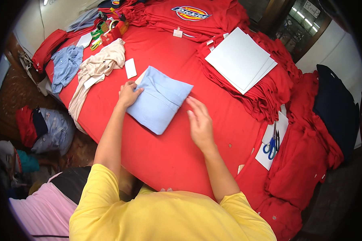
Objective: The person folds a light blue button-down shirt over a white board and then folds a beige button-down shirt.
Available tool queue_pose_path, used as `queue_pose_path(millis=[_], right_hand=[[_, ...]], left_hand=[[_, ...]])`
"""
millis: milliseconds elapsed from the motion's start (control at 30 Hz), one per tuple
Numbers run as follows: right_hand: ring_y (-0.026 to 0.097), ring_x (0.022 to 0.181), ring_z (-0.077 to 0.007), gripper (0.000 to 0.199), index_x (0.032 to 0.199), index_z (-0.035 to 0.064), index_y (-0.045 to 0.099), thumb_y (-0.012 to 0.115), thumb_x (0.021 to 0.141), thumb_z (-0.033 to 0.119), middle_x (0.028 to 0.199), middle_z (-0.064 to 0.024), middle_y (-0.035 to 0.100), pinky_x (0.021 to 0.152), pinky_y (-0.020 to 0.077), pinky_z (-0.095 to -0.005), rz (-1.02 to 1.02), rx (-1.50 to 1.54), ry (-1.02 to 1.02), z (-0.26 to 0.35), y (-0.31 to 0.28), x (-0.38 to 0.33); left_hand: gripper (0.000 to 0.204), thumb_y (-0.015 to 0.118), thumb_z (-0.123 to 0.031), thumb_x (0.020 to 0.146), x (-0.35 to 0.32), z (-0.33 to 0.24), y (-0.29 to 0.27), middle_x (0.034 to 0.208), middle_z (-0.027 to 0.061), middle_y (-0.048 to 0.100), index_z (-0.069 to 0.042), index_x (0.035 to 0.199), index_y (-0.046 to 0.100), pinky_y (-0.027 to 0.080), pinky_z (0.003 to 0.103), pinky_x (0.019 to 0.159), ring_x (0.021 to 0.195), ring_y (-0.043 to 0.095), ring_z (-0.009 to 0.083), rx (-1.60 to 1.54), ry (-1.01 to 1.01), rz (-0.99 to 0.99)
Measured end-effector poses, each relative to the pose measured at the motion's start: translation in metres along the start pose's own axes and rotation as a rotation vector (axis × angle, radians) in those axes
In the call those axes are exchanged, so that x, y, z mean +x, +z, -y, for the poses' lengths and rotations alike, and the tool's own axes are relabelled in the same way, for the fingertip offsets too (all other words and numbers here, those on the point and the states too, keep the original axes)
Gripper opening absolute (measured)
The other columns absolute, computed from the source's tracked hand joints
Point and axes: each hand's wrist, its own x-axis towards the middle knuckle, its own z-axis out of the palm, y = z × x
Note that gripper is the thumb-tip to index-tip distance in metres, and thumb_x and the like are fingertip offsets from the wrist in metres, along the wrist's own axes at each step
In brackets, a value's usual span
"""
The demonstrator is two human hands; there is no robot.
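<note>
A light blue garment folded into a flat square (159, 102) lies tilted on the red-covered table. My left hand (128, 94) grips its left edge, the thumb resting on top. Beside that hand, a beige strip (141, 77) shows along the upper left edge of the square; I cannot tell what it is. My right hand (200, 122) is by the right corner with fingers stretched out, holding nothing. Whether its fingertips touch the cloth is hard to tell. A white card (130, 68) lies just beyond my left hand.
White sheets (239, 58) top a pile of red garments (269, 94) at right. Blue-handled scissors (270, 148) lie nearer. Beige (104, 60) and blue (66, 64) cloths are at left, tape dispenser (112, 33) behind. More red garments (157, 18) line the back. Someone in pink (48, 205) is lower left.
</note>
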Motion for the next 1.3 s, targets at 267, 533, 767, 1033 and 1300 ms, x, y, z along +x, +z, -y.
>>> queue_pose_path(millis=[267, 533, 767, 1033, 1300], right_hand=[[0.054, 0.093, -0.0303, 0.019, 0.099, 0.0011, 0.060, 0.065, 0.080, 0.001, 0.105, -0.0121, 0.055, 0.083, 0.0467, -0.0393, 0.028, -0.171, 0.080, -0.049, 0.039, 0.009], [0.056, 0.081, -0.0155, 0.012, 0.090, 0.0012, 0.056, 0.061, 0.089, 0.012, 0.083, -0.0042, 0.057, 0.071, 0.0465, -0.0322, 0.084, 0.450, 0.518, -0.079, 0.025, 0.044], [0.055, 0.084, -0.0270, 0.021, 0.087, 0.0004, 0.056, 0.071, 0.082, 0.015, 0.092, -0.0127, 0.057, 0.078, 0.0454, -0.0381, -0.247, -0.016, 0.235, -0.115, 0.035, 0.025], [0.055, 0.108, -0.0219, 0.055, 0.128, -0.0013, 0.044, 0.070, 0.080, 0.002, 0.122, -0.0168, 0.054, 0.091, 0.0466, -0.0324, 0.250, 0.483, 0.500, -0.086, 0.003, 0.030], [0.046, 0.127, -0.0276, 0.054, 0.134, 0.0055, 0.050, 0.065, 0.082, 0.008, 0.138, -0.0141, 0.050, 0.104, 0.0369, -0.0373, 0.443, -0.014, 0.301, -0.086, -0.029, 0.051]], left_hand=[[0.026, 0.066, -0.032, 0.086, -0.032, 0.007, 0.032, 0.128, 0.0094, 0.054, -0.007, 0.093, 0.063, 0.033, 0.045, 0.100, 0.119, 0.045, 0.0309, -0.016, 0.151, -0.349], [0.028, 0.065, -0.033, 0.087, -0.028, 0.002, 0.025, 0.128, 0.0104, 0.054, -0.007, 0.094, 0.061, 0.032, 0.044, 0.100, 0.120, 0.043, 0.0301, -0.030, 0.202, -0.283], [0.025, 0.067, -0.029, 0.086, -0.059, -0.016, 0.035, 0.125, 0.0138, 0.054, -0.005, 0.091, 0.061, 0.034, 0.045, 0.097, 0.115, 0.045, 0.0336, -0.027, 0.129, -0.376], [0.033, 0.069, -0.028, 0.084, -0.152, -0.048, 0.023, 0.115, 0.0178, 0.048, -0.005, 0.103, 0.056, 0.041, 0.043, 0.088, 0.101, 0.047, 0.0359, 0.087, -0.111, -0.320], [0.031, 0.069, -0.017, 0.082, -0.249, -0.090, 0.009, 0.113, 0.0187, 0.048, -0.001, 0.102, 0.053, 0.052, 0.042, 0.074, 0.086, 0.061, 0.0336, -0.090, -0.108, 0.038]])
